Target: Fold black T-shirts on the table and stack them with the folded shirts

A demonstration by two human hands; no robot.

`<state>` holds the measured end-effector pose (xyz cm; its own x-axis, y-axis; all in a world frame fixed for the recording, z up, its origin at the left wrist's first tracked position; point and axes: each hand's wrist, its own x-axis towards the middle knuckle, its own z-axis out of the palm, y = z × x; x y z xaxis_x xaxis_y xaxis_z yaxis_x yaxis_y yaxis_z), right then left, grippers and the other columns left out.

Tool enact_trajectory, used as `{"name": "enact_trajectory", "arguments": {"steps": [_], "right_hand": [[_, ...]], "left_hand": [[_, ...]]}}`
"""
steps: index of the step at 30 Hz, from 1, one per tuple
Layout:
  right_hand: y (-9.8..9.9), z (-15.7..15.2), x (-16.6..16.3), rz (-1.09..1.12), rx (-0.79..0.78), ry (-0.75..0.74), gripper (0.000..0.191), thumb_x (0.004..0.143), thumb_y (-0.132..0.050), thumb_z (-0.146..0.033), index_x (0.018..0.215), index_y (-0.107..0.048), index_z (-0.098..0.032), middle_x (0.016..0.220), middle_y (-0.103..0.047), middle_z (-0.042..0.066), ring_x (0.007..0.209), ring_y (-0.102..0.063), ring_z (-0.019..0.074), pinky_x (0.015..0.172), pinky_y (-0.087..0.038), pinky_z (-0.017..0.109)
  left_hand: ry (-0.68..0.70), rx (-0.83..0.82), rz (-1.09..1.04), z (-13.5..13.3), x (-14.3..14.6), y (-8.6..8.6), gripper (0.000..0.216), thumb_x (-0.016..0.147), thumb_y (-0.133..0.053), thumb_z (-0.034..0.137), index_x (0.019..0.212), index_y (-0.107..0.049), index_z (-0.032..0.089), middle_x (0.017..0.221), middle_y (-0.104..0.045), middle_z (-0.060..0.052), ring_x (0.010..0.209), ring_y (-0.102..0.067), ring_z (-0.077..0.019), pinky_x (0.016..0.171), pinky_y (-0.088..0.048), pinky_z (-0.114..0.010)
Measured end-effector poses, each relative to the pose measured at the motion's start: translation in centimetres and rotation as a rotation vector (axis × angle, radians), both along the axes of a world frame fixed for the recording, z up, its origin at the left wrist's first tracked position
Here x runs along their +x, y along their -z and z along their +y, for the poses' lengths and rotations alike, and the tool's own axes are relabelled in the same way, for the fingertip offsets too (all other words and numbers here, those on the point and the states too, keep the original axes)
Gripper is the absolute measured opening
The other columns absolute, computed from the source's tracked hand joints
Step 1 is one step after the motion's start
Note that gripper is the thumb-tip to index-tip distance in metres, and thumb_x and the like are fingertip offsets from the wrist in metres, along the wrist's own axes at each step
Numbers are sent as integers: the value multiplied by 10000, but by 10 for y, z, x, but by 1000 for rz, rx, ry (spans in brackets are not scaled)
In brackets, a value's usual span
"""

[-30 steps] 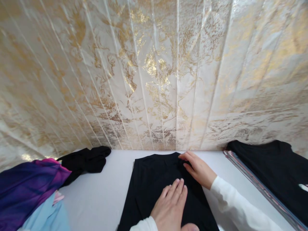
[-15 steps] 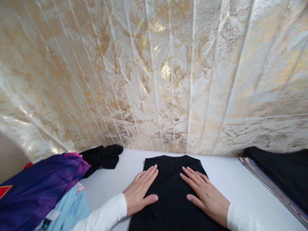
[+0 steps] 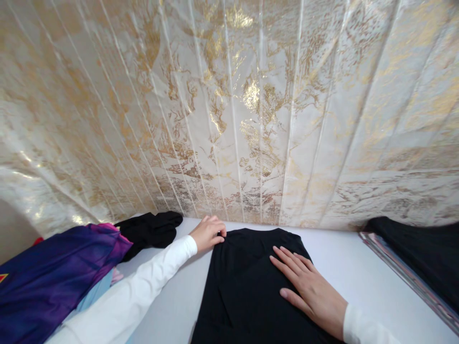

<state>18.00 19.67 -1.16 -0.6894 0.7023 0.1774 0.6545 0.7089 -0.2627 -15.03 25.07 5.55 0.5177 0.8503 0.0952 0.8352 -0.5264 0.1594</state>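
Note:
A black garment (image 3: pixel 247 282) lies spread out in front of me, its far edge near the back of the white surface and its near end cut off by the frame. At its far left corner, my left hand (image 3: pixel 209 233) is closed, thumb and fingers pinching the cloth there. My right hand (image 3: pixel 308 286) rests flat on the garment's right side, fingers stretched out and holding nothing. Which kind of garment it is, I cannot tell.
On the left a purple and blue printed garment (image 3: pixel 68 267) lies heaped over light blue cloth (image 3: pixel 93 290), beside a crumpled black cloth (image 3: pixel 154 234). A stack of folded clothes (image 3: pixel 405 267) with black on top is at right. A gold-patterned curtain (image 3: pixel 229 119) hangs behind the white surface (image 3: pixel 344 260).
My left hand has left its flat spot on the garment, moved away from me to the far left corner and closed there. My right hand stays almost where it was.

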Motion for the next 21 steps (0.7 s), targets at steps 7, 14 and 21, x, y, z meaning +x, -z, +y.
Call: {"name": "enact_trajectory", "arguments": {"steps": [7,14,21], "right_hand": [[-2,0,0,-29,-3,6,587,913,-367,-506,1441,-176,-335,1521,-156,7,1383,-162,245,1096,-233,488],[-2,-2,-2,-36,-10,11,584,916,-353,-511,1442,-175,-330,1521,-155,12,1383,-159,243,1099,-226,490],[-20,8,0,-38,-36,90,594,909,-332,-548,1428,-273,-265,1511,-193,39,1378,-182,234,1098,-247,464]], "left_hand": [[53,-1,96,10,4,0,40,811,-572,228,771,-569,231,764,-598,17,849,-505,-177,859,-269,-320],[62,13,123,13,3,3,61,776,-578,173,773,-556,229,775,-610,16,862,-503,-179,873,-269,-326],[-45,135,39,-23,26,-1,178,842,-475,117,969,-547,219,1003,-586,-37,970,-499,-209,880,-324,-362]]}}
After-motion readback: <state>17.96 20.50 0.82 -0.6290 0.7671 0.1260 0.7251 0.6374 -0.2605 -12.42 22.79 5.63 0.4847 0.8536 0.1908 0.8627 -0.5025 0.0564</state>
